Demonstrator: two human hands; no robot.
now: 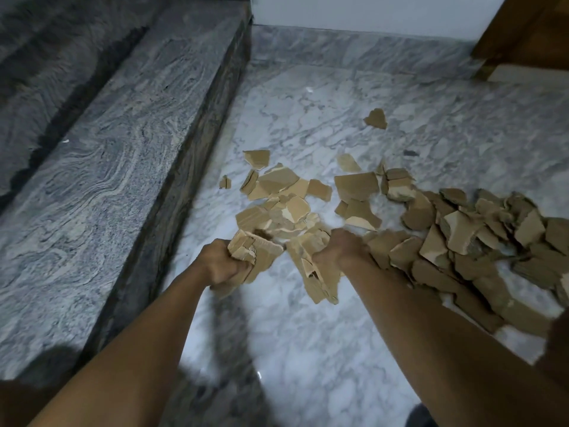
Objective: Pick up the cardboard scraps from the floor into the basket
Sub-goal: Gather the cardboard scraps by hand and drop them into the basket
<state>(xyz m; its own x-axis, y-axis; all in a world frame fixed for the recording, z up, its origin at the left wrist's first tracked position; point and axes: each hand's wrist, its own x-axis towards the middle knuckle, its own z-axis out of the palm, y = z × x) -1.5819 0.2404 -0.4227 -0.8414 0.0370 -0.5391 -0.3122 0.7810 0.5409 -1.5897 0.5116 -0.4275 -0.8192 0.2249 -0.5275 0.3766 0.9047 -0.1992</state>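
Note:
Torn brown cardboard scraps lie scattered over the white marble floor, with a thicker heap at the right. My left hand grips a bunch of scraps. My right hand grips another bunch of scraps that hangs down from the fist. Both hands are blurred and sit at the near edge of the pile. One lone scrap lies farther back. No basket is in view.
A grey granite step runs along the left side, with a second step above it. A white wall closes the back. A wooden door frame stands at the back right.

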